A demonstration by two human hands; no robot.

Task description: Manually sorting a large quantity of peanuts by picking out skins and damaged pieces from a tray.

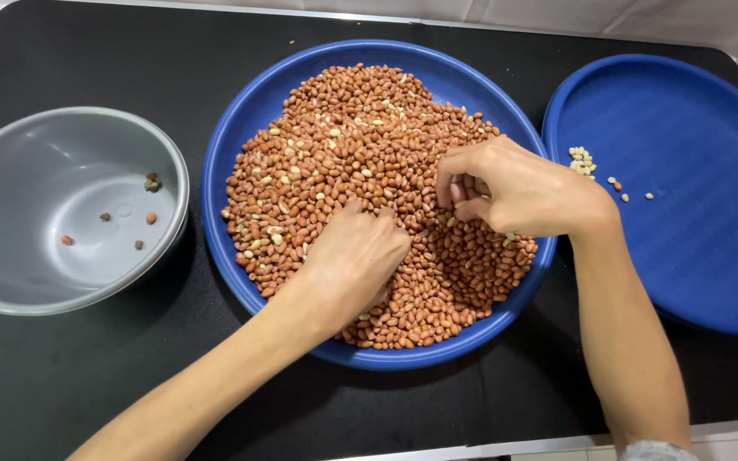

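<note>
red-brown peanuts (360,154) fill the blue tray (241,111) at centre. left hand (354,256) lies palm-down, fingers buried at six o'clock. right hand (506,188) hovers at three o'clock, fingers curled together; whether it pinches any i cannot tell.

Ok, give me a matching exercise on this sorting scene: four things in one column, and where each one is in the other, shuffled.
Things
1. grey bowl
2. middle blue tray
3. right blue tray
4. left hand

Places or states
A. holds only a small cluster of pale peanuts near its left edge
B. resting palm down on the peanut heap
C. at the far left, with a few dark bits inside
D. heaped with red-brown peanuts

Pairs: 1-C, 2-D, 3-A, 4-B
</note>
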